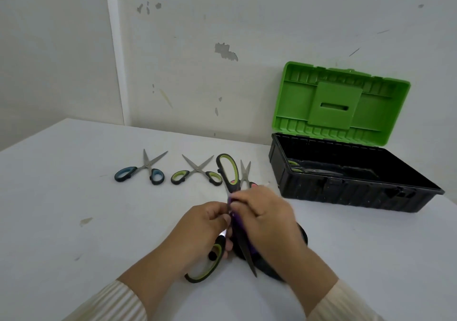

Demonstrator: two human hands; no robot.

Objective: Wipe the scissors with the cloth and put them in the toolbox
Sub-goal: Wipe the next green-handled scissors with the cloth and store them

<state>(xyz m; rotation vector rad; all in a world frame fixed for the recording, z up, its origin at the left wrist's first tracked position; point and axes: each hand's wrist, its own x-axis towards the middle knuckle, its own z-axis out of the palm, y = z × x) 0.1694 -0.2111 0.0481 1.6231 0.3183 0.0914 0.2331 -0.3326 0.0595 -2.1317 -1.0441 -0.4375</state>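
Note:
Large scissors (228,172) with black and green handles are spread wide open above the table, one handle pointing away from me and the other towards me. My left hand (200,231) grips them near the pivot and the lower handle. My right hand (265,219) pinches a purple cloth (238,224) round one blade, whose dark tip sticks out below. The black toolbox (356,197) stands open at the right, its green lid (343,103) leaning on the wall. Another pair of scissors (311,171) lies inside it.
Three more scissors lie in a row on the white table (74,197): blue-handled scissors (146,172) at the left, green-handled scissors (197,172) in the middle, and pink-handled scissors (245,174) partly hidden behind my hands. A wall runs along the table's far edge.

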